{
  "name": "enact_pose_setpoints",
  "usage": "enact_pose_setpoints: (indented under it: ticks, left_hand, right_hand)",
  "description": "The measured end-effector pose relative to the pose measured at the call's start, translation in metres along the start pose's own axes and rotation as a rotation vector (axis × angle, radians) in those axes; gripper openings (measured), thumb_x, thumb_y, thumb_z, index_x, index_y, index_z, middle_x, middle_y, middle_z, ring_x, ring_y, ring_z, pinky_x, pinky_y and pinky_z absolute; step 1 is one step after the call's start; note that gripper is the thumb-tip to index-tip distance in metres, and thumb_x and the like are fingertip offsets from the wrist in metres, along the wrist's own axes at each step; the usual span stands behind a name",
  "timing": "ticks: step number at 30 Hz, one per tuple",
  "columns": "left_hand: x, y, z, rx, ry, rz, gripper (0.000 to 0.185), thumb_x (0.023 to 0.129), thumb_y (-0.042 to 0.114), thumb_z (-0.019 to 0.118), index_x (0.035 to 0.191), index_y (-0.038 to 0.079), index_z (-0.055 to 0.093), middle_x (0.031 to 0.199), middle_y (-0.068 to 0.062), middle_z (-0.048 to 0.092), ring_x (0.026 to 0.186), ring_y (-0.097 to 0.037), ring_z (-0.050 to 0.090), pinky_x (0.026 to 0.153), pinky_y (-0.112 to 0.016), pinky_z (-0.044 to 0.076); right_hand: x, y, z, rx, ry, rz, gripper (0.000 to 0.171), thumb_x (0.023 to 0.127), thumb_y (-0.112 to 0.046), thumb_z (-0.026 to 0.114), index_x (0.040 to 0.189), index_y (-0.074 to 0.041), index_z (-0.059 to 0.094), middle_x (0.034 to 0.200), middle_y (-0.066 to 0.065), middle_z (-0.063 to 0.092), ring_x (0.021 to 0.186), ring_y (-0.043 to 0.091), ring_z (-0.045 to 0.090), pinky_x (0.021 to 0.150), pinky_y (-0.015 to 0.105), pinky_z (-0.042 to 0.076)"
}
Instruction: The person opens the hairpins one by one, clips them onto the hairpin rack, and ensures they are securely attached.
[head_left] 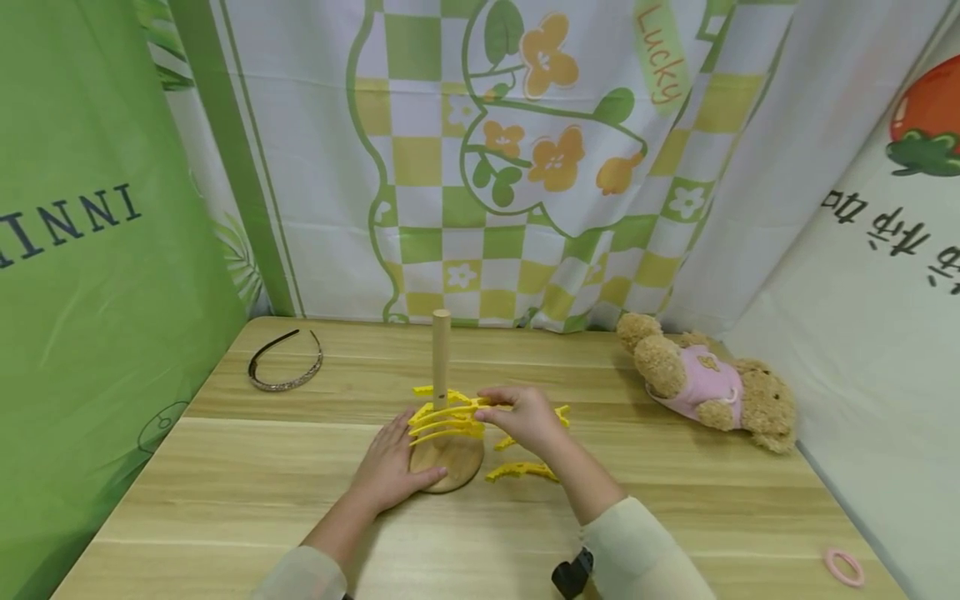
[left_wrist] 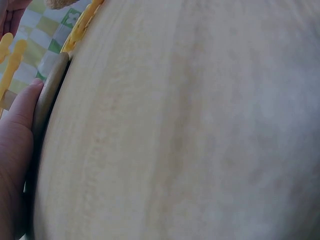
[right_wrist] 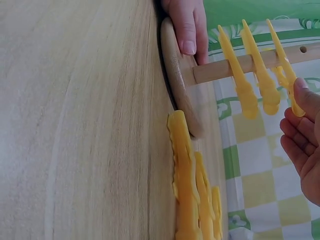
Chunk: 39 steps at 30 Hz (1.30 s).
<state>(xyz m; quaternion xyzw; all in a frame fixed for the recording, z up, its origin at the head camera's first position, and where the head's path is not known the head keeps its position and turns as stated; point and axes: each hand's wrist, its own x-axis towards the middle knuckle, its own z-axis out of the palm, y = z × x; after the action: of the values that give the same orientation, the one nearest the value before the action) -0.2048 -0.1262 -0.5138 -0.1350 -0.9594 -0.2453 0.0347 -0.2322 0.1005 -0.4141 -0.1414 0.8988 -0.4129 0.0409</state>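
A wooden stand [head_left: 442, 454] sits mid-worktop [head_left: 225, 500], a round base with an upright peg [head_left: 441, 358]. Several yellow headbands [head_left: 446, 417] are stacked around the peg, low down, just above the base. The left hand [head_left: 390, 471] lies with fingers straight against the base's left edge, pressing it steady; the wrist views show a fingertip flat on the rim. The right hand [head_left: 525, 417] pinches the end of the top headband between thumb and fingers, just right of the peg. More loose yellow headbands [head_left: 521, 472] lie on the worktop to the right of the base and nearer the person.

The bands look like thin, light plastic: stiff enough to keep their arc yet springy, with toothed edges that may snag on one another (so lifting one could drag its neighbour). Taking hold near a tip, as the right hand does, gives control of the open end; the arc's middle would be the steadier grip. The stand seems light enough to tip, which the left hand's pressure guards against.

Far left lies a dark headband [head_left: 286, 371]; far right a teddy bear [head_left: 705, 379]; near right a pink ring [head_left: 844, 567].
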Motion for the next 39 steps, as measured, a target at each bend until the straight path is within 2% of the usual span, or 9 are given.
enact_pose_setpoints:
  ticks: [5,13,18,25,33,39]
  left_hand:
    - [0.000,0.001,-0.001,-0.037,0.009,-0.006,0.096,0.067,0.068,0.051,0.140,0.018,0.013,0.146,-0.003,0.016,0.133,-0.025,0.017,0.110,-0.043,0.013]
    - [-0.001,0.002,-0.001,-0.027,0.000,-0.013,0.094,0.068,0.068,0.050,0.139,0.015,0.019,0.146,-0.005,0.016,0.134,-0.023,0.014,0.110,-0.043,0.013]
    - [-0.002,0.001,0.000,-0.017,-0.015,-0.029,0.096,0.068,0.070,0.048,0.139,0.014,0.016,0.145,-0.010,0.016,0.134,-0.025,0.014,0.110,-0.045,0.013]
    - [0.000,-0.002,0.002,-0.018,0.021,0.011,0.092,0.068,0.069,0.049,0.139,0.023,0.014,0.145,-0.006,0.019,0.134,-0.025,0.016,0.109,-0.045,0.013]
    - [-0.001,-0.001,0.003,-0.008,0.022,0.019,0.092,0.068,0.069,0.049,0.139,0.024,0.012,0.146,-0.005,0.017,0.134,-0.026,0.015,0.109,-0.047,0.014]
    - [0.000,-0.002,0.003,0.001,0.032,0.014,0.092,0.067,0.070,0.049,0.139,0.024,0.014,0.145,-0.005,0.018,0.134,-0.024,0.015,0.110,-0.044,0.014]
  right_hand:
    - [0.002,-0.002,0.003,-0.001,-0.037,0.007,0.036,0.074,-0.043,0.062,0.106,-0.029,0.060,0.111,-0.005,0.061,0.106,0.016,0.055,0.083,0.034,0.049]
    - [0.003,-0.003,0.006,0.037,-0.095,0.002,0.047,0.074,-0.045,0.060,0.114,-0.019,0.058,0.114,-0.004,0.059,0.108,0.017,0.053,0.083,0.032,0.050]
    - [0.001,-0.001,0.006,0.066,-0.117,0.020,0.043,0.074,-0.045,0.060,0.113,-0.025,0.056,0.117,-0.005,0.057,0.111,0.016,0.050,0.085,0.034,0.048]
    - [0.001,0.002,0.005,0.057,-0.128,0.015,0.043,0.074,-0.047,0.060,0.114,-0.032,0.054,0.120,-0.007,0.054,0.114,0.015,0.047,0.088,0.036,0.046]
    - [-0.002,0.004,0.005,0.047,-0.116,-0.025,0.048,0.072,-0.050,0.060,0.116,-0.040,0.047,0.123,-0.009,0.051,0.119,0.019,0.043,0.095,0.044,0.040]
    - [-0.005,0.009,-0.002,0.052,-0.053,-0.020,0.054,0.068,-0.050,0.064,0.118,-0.035,0.049,0.123,-0.013,0.050,0.120,0.022,0.041,0.097,0.046,0.037]
